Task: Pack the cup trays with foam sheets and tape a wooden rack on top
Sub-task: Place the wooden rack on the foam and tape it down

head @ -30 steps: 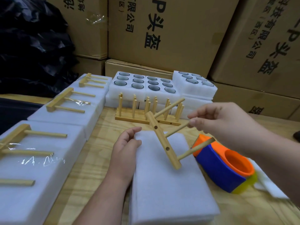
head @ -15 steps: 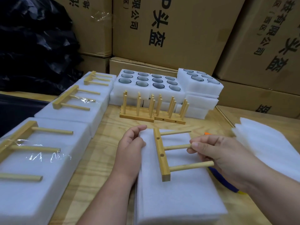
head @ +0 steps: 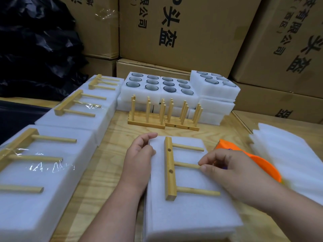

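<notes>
Cartons walled the wooden table (head: 108, 165); her right hand (head: 234, 173) pinched the wooden rack (head: 170, 170) on foam, left hand (head: 139, 154) gripping the foam pack (head: 188, 215).

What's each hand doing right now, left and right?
Left hand: grips the foam pack's left edge.
Right hand: pinches the wooden rack's middle peg.

One head-worn camera looks forward and down, close over the wooden table (head: 108, 172).
</notes>
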`<control>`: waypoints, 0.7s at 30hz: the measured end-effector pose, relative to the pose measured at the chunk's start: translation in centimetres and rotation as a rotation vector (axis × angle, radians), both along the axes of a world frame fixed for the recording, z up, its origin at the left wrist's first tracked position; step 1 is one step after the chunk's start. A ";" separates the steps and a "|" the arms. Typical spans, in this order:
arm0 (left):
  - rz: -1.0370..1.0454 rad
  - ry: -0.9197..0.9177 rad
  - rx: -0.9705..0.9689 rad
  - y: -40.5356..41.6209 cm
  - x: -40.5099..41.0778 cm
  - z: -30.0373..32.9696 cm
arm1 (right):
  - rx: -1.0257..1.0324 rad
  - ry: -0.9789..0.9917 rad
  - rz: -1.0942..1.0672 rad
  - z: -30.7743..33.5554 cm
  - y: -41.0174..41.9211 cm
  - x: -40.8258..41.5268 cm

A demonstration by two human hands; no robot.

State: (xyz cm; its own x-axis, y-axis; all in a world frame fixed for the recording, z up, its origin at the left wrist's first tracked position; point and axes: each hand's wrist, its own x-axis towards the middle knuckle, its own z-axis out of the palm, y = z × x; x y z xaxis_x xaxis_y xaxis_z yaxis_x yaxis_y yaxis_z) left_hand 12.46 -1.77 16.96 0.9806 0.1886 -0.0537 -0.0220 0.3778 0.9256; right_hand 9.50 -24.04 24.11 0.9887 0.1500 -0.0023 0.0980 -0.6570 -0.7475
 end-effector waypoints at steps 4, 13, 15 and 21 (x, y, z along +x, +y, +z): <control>-0.028 -0.017 -0.053 -0.1 0.0 0.0 | -0.104 -0.102 0.053 0.1 0.1 0.1; -0.114 -0.022 -0.138 -0.9 -0.3 0.1 | -0.133 -0.144 0.175 -0.1 -0.3 0.1; -0.116 -0.015 -0.137 -1.2 -0.3 0.0 | -0.136 -0.138 0.189 -0.1 -0.6 0.2; -0.100 -0.019 -0.116 -1.8 -0.3 -0.2 | -0.097 -0.148 0.192 -0.5 -1.2 0.1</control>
